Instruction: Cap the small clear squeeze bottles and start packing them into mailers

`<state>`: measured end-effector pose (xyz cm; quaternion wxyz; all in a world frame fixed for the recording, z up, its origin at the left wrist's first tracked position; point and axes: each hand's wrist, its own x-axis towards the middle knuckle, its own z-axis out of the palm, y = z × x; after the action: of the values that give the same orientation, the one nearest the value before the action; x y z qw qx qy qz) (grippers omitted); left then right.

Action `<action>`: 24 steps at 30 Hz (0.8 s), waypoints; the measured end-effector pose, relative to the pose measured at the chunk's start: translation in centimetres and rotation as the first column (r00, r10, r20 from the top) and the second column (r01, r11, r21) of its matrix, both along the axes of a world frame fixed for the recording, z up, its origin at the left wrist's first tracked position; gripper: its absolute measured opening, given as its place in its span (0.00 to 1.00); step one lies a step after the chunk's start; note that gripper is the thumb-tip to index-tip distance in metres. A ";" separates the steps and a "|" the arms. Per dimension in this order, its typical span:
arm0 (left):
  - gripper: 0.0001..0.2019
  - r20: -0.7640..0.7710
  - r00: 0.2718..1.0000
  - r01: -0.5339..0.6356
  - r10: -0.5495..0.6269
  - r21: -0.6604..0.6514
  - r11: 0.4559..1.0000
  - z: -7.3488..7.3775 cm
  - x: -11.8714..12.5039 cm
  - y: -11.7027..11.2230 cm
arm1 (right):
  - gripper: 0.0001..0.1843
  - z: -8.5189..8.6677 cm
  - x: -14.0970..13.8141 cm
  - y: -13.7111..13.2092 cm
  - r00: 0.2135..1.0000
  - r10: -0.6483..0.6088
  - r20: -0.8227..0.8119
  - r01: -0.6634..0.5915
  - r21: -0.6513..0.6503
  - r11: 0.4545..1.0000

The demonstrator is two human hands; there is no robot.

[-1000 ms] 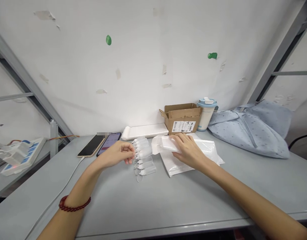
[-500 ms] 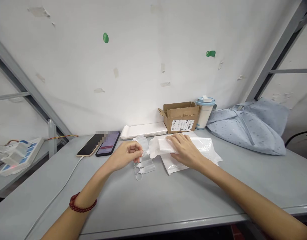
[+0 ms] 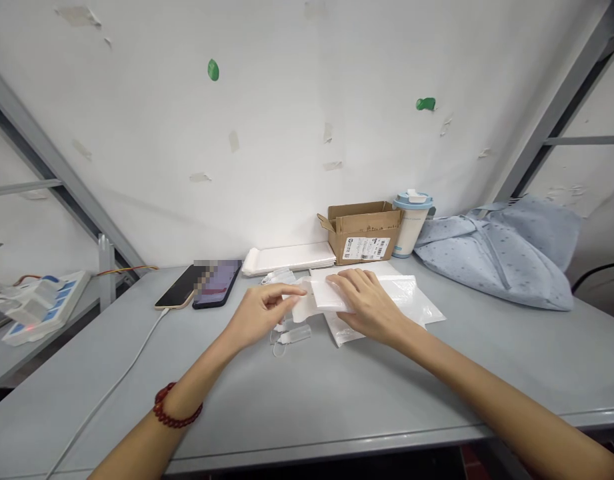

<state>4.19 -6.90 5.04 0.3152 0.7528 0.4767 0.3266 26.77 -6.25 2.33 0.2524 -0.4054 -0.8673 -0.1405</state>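
My right hand [image 3: 369, 303] is closed over a white bubble mailer [image 3: 404, 290], thumb underneath and fingers on top. At the mailer's left end my left hand [image 3: 264, 310] pinches the flap [image 3: 307, 303] between thumb and index finger. Another white mailer [image 3: 344, 332] lies flat beneath the held one. Small clear plastic squeeze bottles with looped caps rest on the table by my left hand; one bottle [image 3: 297, 335] shows just below it, and another bottle [image 3: 281, 277] lies behind. The flap and my fingers partly hide the rest.
Behind the hands lie a stack of white mailers [image 3: 289, 259], an open cardboard box [image 3: 364, 230] and a lidded cup [image 3: 411, 227]. A blue cloth bag [image 3: 497, 257] sits at the right. Two phones, one a charging phone [image 3: 179, 287], and a power strip [image 3: 51, 310] are at the left.
My left hand has moved slightly right, from above the bottles onto the mailer's flap. My right hand keeps hold of the mailer, whose flap now extends farther left of its opening.
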 end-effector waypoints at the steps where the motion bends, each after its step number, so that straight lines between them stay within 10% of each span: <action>1: 0.14 0.018 0.999 -0.042 0.042 0.003 0.999 0.3 -0.4 0.2 | 0.23 0.0 0.2 0.2 1.000 -0.017 -0.006 0.017 -0.004 1.000; 5: 0.12 -0.115 0.979 -0.170 0.170 0.007 0.985 0.8 -2.6 1.6 | 0.23 0.2 1.0 1.2 0.996 -0.084 -0.033 0.084 -0.005 0.996; 10: 0.14 -0.389 0.921 -0.115 0.021 -0.220 0.969 -0.3 -4.4 3.0 | 0.23 0.2 1.4 1.5 0.992 -0.122 -0.038 0.122 -0.014 0.992; 24: 0.11 -0.307 0.951 -0.099 0.021 -0.242 0.965 -0.2 -3.5 2.9 | 0.23 0.0 1.2 1.5 0.994 -0.109 -0.022 0.108 -0.030 0.994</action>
<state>0.64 -4.01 4.85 0.3225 0.7321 0.5801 0.1535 27.97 -4.78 2.37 0.2488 -0.4569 -0.8430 -0.1370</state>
